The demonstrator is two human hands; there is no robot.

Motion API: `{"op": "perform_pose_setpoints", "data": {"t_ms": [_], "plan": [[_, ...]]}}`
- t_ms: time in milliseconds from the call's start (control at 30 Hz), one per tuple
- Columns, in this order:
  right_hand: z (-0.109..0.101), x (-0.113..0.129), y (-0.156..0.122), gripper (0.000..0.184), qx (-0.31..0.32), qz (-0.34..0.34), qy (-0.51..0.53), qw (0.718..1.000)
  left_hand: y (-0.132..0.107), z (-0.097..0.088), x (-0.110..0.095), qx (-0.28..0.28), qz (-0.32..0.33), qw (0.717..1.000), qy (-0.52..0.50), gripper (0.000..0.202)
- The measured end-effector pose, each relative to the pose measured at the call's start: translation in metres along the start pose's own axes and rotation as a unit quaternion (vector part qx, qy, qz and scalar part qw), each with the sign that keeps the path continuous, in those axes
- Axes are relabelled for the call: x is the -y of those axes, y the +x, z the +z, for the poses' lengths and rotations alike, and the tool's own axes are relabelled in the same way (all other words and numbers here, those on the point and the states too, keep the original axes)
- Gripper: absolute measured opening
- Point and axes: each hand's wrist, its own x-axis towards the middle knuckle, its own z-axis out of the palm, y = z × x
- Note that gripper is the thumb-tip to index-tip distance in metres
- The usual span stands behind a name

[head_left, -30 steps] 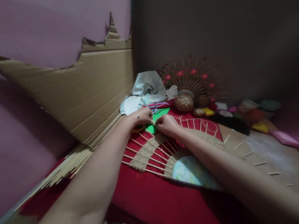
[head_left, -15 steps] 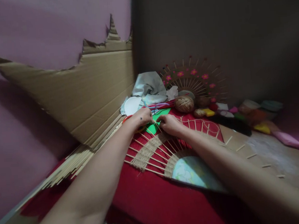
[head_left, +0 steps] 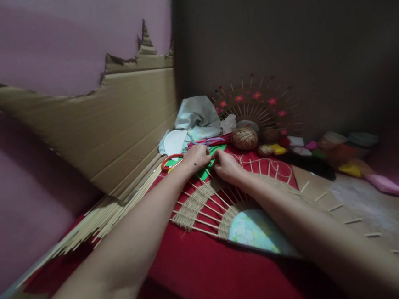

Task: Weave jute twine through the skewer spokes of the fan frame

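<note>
A half-round piece of woven twine on thin wooden spokes (head_left: 204, 204) lies on a red cloth (head_left: 209, 268), around a pale globe-printed centre (head_left: 252, 230). My left hand (head_left: 197, 156) and my right hand (head_left: 225, 165) meet at its far rim, both with fingers curled in a pinch on the spokes and twine. A green sheet (head_left: 204, 170) lies under the hands. What exactly each pinch holds is too small to make out.
A torn cardboard sheet (head_left: 114, 119) leans on the pink wall at left, with a bundle of sticks (head_left: 101, 217) below it. Red-handled scissors (head_left: 171, 161), a twine ball (head_left: 244, 139), a flowered woven fan (head_left: 258, 105), cloths and coloured felt pieces (head_left: 345, 156) lie behind.
Both hands have shifted slightly away and to the right along the rim. The red scissor handle left of my left wrist has come into view.
</note>
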Motion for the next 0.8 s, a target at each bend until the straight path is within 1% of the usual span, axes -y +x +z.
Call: {"op": "perform_pose_setpoints", "data": {"t_ms": [100, 200, 400, 533, 633, 800], "plan": [[0.001, -0.001, 0.000, 0.028, -0.005, -0.003, 0.005, 1.000, 0.001, 0.007, -0.007, -0.015, -0.021, 0.999, 0.033, 0.035], [0.002, -0.002, 0.000, 0.029, -0.007, -0.004, 0.005, 1.000, 0.002, 0.010, -0.009, -0.011, -0.023, 0.998, 0.052, 0.034], [-0.001, 0.000, -0.003, 0.025, -0.006, -0.011, 0.002, 1.000, 0.003, 0.008, -0.005, -0.004, 0.008, 0.997, 0.070, 0.035], [-0.002, 0.000, -0.004, 0.025, -0.009, -0.011, -0.004, 1.000, 0.002, 0.004, -0.002, -0.001, 0.023, 0.997, 0.071, 0.029], [-0.001, -0.001, -0.005, 0.026, -0.006, -0.011, -0.013, 1.000, 0.001, 0.002, -0.001, 0.000, 0.038, 0.997, 0.063, 0.025], [-0.002, -0.001, -0.005, 0.027, 0.011, -0.023, -0.037, 0.999, 0.005, 0.002, 0.005, 0.007, 0.056, 0.998, 0.037, 0.027]]}}
